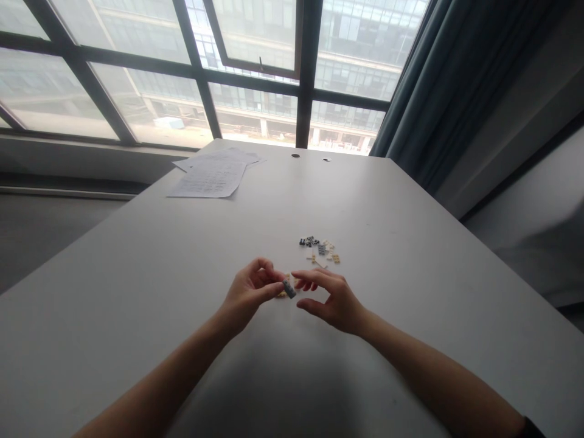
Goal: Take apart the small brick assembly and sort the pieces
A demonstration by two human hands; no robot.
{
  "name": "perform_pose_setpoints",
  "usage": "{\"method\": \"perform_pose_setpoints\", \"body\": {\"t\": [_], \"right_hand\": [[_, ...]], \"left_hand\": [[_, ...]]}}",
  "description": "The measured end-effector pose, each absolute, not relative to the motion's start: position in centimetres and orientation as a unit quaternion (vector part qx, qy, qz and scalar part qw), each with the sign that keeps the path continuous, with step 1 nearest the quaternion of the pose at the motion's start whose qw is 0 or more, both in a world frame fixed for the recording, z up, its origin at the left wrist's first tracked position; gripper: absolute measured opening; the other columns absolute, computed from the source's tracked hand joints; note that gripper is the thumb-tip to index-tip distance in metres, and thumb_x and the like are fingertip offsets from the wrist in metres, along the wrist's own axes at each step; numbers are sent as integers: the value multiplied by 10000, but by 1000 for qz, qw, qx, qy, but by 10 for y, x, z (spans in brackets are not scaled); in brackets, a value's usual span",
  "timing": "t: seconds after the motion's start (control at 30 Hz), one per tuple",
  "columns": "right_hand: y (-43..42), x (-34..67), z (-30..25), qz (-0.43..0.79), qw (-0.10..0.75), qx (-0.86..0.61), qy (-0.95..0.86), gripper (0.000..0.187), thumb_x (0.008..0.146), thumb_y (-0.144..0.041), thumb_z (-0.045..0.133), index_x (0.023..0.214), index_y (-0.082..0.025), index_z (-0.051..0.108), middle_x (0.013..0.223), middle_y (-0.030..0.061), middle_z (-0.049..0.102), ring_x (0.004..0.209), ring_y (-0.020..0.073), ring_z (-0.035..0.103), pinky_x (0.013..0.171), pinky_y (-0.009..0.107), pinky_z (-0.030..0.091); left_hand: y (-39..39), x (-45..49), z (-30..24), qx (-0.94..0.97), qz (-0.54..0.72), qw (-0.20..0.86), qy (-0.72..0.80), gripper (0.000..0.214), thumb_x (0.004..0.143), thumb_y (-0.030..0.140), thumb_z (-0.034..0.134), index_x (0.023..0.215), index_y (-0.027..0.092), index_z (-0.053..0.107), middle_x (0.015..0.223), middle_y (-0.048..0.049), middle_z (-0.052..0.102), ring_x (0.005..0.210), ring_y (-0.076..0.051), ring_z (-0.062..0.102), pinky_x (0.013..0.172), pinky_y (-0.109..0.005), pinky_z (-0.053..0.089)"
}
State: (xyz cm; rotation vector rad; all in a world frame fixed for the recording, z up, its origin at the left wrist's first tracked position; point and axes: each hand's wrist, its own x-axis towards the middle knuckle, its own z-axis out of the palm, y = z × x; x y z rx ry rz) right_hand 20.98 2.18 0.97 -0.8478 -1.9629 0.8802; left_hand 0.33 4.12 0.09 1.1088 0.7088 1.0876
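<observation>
My left hand [253, 289] pinches a small grey building brick [289, 288] between thumb and fingertips, above the table. To the right of the brick, my right hand [331, 299] has its thumb and fingers apart with nothing visible between them. Behind and under the brick lie tan pieces [281, 295], partly hidden by my fingers. A little farther off is a loose pile of small pieces: black ones [309, 241], a grey plate [322, 249], white ones [329, 245] and a tan one [336, 258].
All of this is on a wide white table [182, 274]. Printed sheets of paper [207, 176] overlap at its far left. Two round cable holes [295, 156] are near the far edge. Beyond stand large windows [255, 109] and a dark curtain [424, 91].
</observation>
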Motion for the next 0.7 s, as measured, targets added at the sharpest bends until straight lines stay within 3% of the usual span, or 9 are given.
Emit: {"method": "perform_pose_setpoints", "body": {"t": [0.23,0.37,0.53,0.63,0.7], "right_hand": [[24,209,9,339,373,-324,-801,311,814,-309,670,1123,-276,651,904,52,632,843,187,582,813,349,457],[30,212,8,450,383,-341,-731,322,716,-301,753,1023,-247,674,859,28,624,781,166,561,744,319,450],[44,223,2,709,438,-333,-442,328,654,-327,771,941,-203,670,768,0,606,671,115,528,664,266,431],[50,229,-1,731,430,-336,-409,320,660,-322,757,939,-193,669,769,4,602,675,110,524,674,263,421],[52,230,-2,677,408,-372,-487,326,653,-317,758,939,-189,669,788,6,602,678,115,520,667,268,410]], "left_hand": [[38,7,1,506,436,674,315,323,694,211,776,767,167,465,765,-16,688,715,-164,672,681,-306,531],[38,9,4,537,430,637,347,289,713,288,756,794,163,507,788,-42,697,772,-192,675,725,-349,538],[43,4,-2,632,479,431,430,217,812,363,630,813,152,582,812,-58,687,766,-175,646,701,-313,519],[44,1,-8,747,460,241,415,138,847,301,584,852,168,617,882,-70,684,863,-190,618,791,-349,497],[43,0,-12,817,420,128,374,106,854,255,576,909,185,634,939,-72,687,949,-206,596,860,-379,467]]}}
